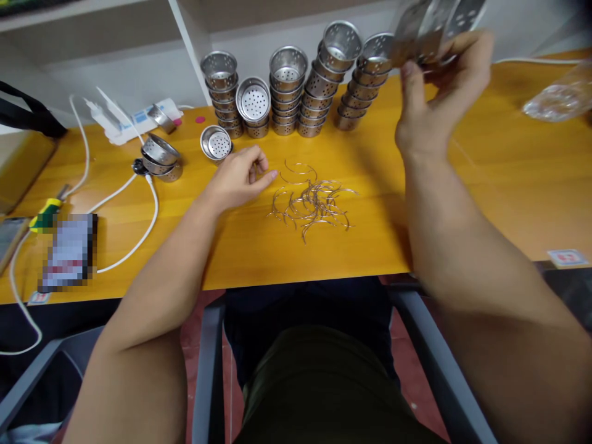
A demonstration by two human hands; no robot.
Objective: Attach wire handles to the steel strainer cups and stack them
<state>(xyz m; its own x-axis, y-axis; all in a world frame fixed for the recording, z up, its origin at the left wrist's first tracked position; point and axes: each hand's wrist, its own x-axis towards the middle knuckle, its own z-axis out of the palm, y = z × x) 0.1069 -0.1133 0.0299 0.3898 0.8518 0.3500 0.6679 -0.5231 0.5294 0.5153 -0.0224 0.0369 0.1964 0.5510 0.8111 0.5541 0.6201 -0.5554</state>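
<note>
My right hand [437,98] is raised at the upper right, its fingers and thumb wrapped round a stack of perforated metal cups [430,28], tilted sideways and blurred. My left hand [243,176] rests on the table with fingers loosely curled and apart, holding nothing. Just behind it a single metal cup [216,143] leans with its opening facing me. To the right of my left hand lies a loose pile of thin curved wires [317,203]. Several stacks of the same cups [287,89] stand along the back of the table.
At the left are a few loose cups [160,154], a power strip [148,117] with white cables, a green and yellow tool handle [45,214] and a pixelated phone-like object [69,253]. A clear plastic bag [557,98] lies at the far right of the wooden table [499,185].
</note>
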